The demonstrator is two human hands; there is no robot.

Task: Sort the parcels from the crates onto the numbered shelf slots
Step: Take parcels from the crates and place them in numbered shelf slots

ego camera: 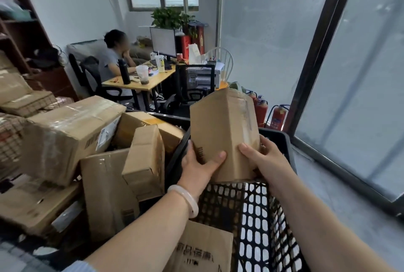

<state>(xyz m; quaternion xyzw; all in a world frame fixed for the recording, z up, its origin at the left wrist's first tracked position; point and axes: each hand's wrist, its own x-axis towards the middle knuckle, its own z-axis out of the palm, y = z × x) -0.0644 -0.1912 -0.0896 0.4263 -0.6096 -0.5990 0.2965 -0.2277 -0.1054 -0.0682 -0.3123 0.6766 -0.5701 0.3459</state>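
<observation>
Left hand [197, 165], right hand [265, 158] gripping parcel [220, 132], black crate [282, 138] holding printed box [203, 247]

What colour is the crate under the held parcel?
The crate is black, with lattice walls; the head view shows it best.

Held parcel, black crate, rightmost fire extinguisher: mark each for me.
held parcel [220, 132]: head view, front cardboard face.
black crate [279, 140]: head view, far right rim.
rightmost fire extinguisher [278, 115]: head view, red body.

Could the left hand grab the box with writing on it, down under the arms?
Probably not yet: the left hand and right hand both hold the raised parcel. Nothing covers the printed box, though.
</observation>
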